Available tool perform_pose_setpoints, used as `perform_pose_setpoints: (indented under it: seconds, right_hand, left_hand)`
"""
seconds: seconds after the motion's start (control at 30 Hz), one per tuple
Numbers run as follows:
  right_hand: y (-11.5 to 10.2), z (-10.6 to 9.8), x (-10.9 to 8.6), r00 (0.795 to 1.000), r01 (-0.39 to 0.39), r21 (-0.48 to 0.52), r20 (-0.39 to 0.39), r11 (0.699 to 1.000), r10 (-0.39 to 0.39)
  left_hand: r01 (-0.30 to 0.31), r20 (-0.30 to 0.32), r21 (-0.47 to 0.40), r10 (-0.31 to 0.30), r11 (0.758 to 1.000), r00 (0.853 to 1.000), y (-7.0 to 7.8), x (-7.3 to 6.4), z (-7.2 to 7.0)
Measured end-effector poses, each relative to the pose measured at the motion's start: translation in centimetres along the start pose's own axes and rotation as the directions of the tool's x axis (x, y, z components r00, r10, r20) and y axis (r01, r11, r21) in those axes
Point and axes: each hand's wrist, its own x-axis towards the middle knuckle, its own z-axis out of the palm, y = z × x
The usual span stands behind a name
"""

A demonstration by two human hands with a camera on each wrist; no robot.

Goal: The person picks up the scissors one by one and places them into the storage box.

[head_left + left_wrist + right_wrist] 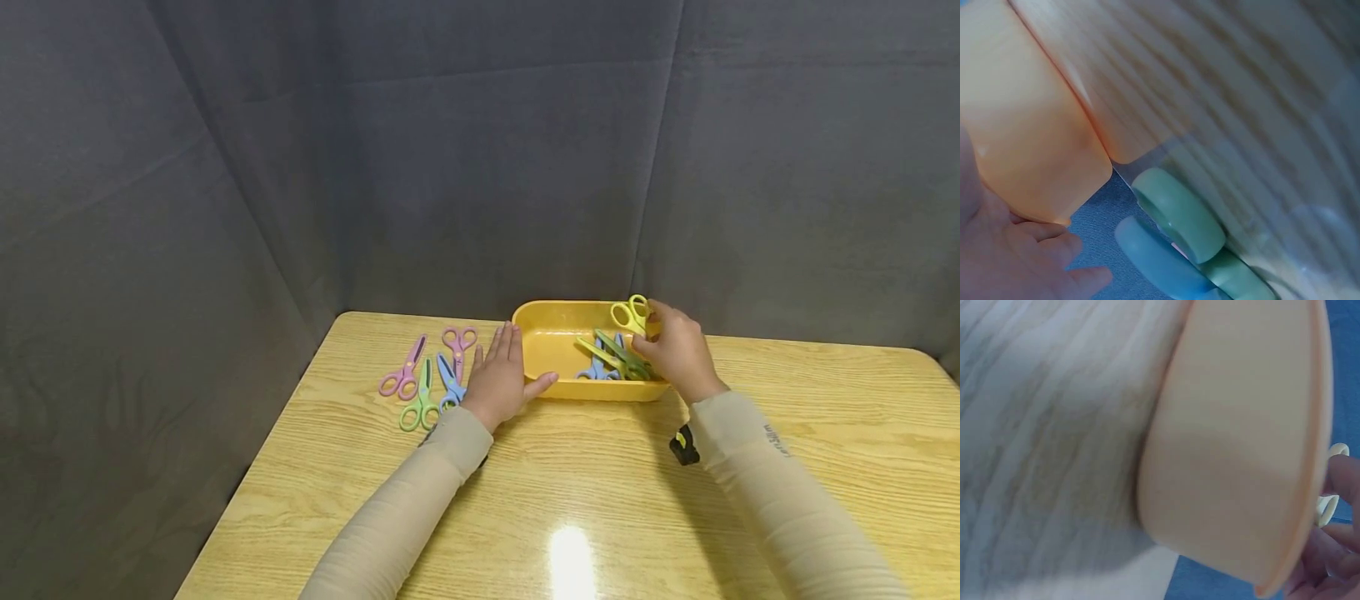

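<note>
I find my R hand pinching yellow scissors, loops projecting L of grip, my L hand spread vs. tray; scissors prob. light, stiff, slick, best held nr. pivot.

Fingers touch the tray near scissor handles.

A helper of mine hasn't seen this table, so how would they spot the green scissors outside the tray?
On the wooden table, find the yellow tray. Left of it, past the left hand, lie four loose pairs of scissors. The green scissors are the only green pair in that group.
</note>
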Motion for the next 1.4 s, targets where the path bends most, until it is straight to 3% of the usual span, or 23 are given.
perform_pose_setpoints:
  seconds: [0.63,1.13,1.4]
  right_hand:
    - [0.6,1.5,0.2,0.999,0.046,-0.091,0.031,0.995,-0.043]
    - [0.4,2.3,0.4,0.999,-0.03,-0.164,0.034,0.986,0.036]
    - [-0.1,2.4,0.2,0.994,-0.064,-0.211,0.071,0.975,0.08]
  left_hand:
    - [0.004,-0.001,-0.004,-0.004,1.0,1.0,0.0,0.0,-0.2]
    - [0.009,-0.001,-0.011,-0.009,1.0,1.0,0.1,0.0,-0.1]
    - [0.008,0.002,-0.015,-0.008,1.0,1.0,0.2,0.0,0.0]
